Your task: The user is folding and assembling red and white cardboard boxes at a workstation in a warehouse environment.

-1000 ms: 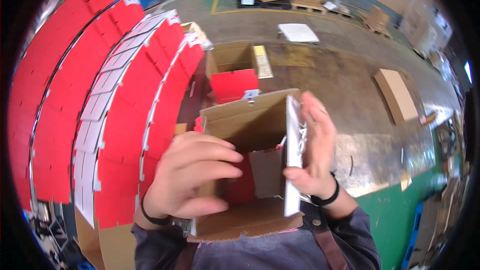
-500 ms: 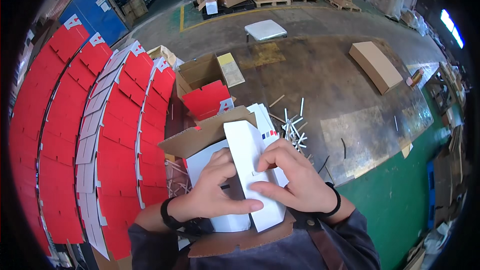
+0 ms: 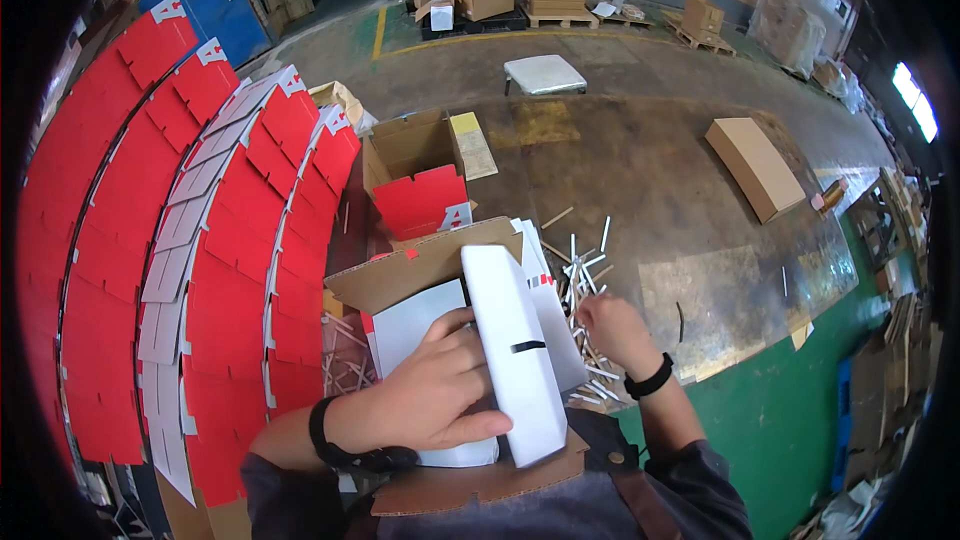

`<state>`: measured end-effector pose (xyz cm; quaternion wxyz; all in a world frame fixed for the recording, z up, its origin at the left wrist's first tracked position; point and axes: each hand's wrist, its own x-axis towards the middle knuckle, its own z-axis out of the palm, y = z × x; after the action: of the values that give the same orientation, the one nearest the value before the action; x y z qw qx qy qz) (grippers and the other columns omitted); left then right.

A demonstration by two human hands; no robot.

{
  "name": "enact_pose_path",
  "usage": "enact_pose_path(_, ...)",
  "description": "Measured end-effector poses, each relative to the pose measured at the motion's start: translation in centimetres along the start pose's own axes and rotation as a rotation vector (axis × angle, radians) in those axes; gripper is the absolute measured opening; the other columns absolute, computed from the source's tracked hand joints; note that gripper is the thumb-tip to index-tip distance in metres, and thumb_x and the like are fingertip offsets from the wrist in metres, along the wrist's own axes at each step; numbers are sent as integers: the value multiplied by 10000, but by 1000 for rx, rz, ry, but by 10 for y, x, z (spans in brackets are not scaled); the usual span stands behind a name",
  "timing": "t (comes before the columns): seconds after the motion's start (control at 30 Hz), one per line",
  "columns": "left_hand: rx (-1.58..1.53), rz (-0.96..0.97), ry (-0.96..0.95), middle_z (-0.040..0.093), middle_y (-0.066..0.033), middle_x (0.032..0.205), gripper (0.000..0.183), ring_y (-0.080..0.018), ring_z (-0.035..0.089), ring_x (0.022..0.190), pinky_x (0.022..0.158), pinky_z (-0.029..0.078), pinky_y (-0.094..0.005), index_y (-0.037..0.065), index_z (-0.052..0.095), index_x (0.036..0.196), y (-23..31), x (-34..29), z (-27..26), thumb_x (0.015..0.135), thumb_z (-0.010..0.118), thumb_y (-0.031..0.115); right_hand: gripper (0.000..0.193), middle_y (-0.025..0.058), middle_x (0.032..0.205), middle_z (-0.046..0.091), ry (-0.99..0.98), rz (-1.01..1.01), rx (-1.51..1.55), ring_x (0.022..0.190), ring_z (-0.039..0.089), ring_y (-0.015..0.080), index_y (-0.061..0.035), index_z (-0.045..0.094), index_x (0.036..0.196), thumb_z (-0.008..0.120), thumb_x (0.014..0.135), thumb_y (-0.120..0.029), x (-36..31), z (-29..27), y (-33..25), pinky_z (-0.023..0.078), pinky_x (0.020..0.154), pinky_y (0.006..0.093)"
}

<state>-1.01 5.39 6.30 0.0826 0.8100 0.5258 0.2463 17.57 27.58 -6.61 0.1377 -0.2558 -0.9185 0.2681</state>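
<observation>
My left hand (image 3: pixel 430 390) holds a long white folded card piece (image 3: pixel 505 350) nearly upright, its thumb at the lower left edge and the other fingers behind. A short dark slot crosses the middle of its face. Below it stands an open cardboard box (image 3: pixel 440 245) containing white card pieces (image 3: pixel 425 325). Off to the right, my right hand (image 3: pixel 613 332) is closed, its fingers curled down beside a loose heap of thin white and brown sticks (image 3: pixel 580 275). Whatever those fingers may hold is hidden.
Rows of red card pieces (image 3: pixel 235 340) with white edges stack high on the left. Behind the box sits another open carton (image 3: pixel 410 145) with a red card piece (image 3: pixel 425 200) at its front. A closed brown box (image 3: pixel 755 165) lies on the dark worktable (image 3: pixel 640 160).
My right hand has let go of the white card piece and moved right to the stick heap. The card's slot now shows dark. My left hand still holds the piece.
</observation>
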Motion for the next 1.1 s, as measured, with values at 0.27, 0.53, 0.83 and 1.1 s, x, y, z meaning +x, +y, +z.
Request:
enact_pose_path(0.27,71,180,-159,611,-102,1133,639,-273,562,1136,1108,312,-511,77,638,1087,-13,-27,-14,792,598,643,548,225,1403,464,-208,-1130,568,1335,425,385,-32,563,1166,722,812,-419,36,-60,-102,295,1125,534)
enact_pose_path(0.53,36,94,14,551,-50,838,472,-257,559,839,939,425,-411,64,645,863,-14,-38,-4,723,762,499,536,151,1072,523,-303,-1332,254,1063,530,353,-64,590,976,715,733,-525,55,-47,-128,305,1096,535)
enact_pose_path(0.83,117,-267,112,543,-106,1251,645,-272,483,1253,1080,314,-558,107,558,1290,11,-38,17,806,696,509,570,159,1048,535,-538,-790,-5,1052,544,355,-4,525,1101,780,718,-341,34,-75,-140,471,901,432)
enact_pose_path(1.1,68,-90,-124,485,-99,1436,501,-277,421,1362,1094,362,-428,50,548,1299,6,-41,27,907,627,351,338,191,1078,612,-640,-585,-463,1046,607,343,-25,595,1065,645,810,-240,132,-96,-220,515,797,440)
